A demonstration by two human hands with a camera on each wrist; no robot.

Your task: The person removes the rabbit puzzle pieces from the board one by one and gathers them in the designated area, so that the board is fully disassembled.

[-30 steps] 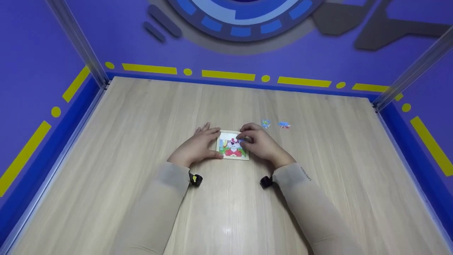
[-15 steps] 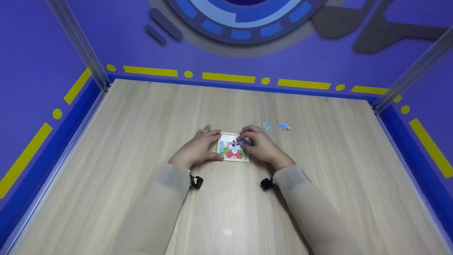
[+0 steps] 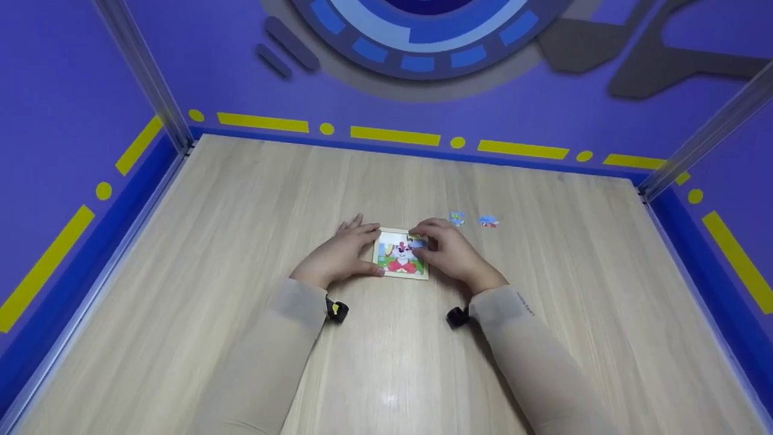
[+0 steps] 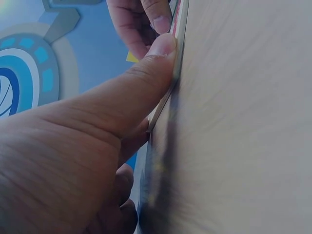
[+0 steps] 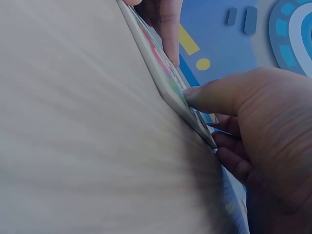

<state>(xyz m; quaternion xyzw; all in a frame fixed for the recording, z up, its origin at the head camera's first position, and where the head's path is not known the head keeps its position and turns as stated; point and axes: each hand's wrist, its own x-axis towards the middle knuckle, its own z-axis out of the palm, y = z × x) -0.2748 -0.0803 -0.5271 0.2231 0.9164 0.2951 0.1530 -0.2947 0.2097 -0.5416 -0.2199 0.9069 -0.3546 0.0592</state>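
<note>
A small puzzle tray [image 3: 406, 277] with a pale wooden rim lies on the table, filled in part with a picture of a pink-and-white animal. Its upper left shows bare white. My left hand [image 3: 335, 257] holds the tray's left side, thumb at the near corner and index finger at the far one. At the upper right of the tray, my right hand [image 3: 454, 251] pinches a bluish puzzle piece [image 5: 210, 118] between thumb and fingers. The right wrist view shows this piece tilted above the rim; the fingers hide part of it.
Two loose puzzle pieces, one blue with yellow [image 3: 457, 218] and one blue with red [image 3: 488, 222], lie beyond my right hand. Blue-purple panels [image 3: 386, 109] stand around the back and sides of the wooden table [image 3: 272, 193].
My right fingers have shifted slightly at the tray's upper right, and more of the pinched piece shows. My left hand keeps its hold. The head view has shifted a little.
</note>
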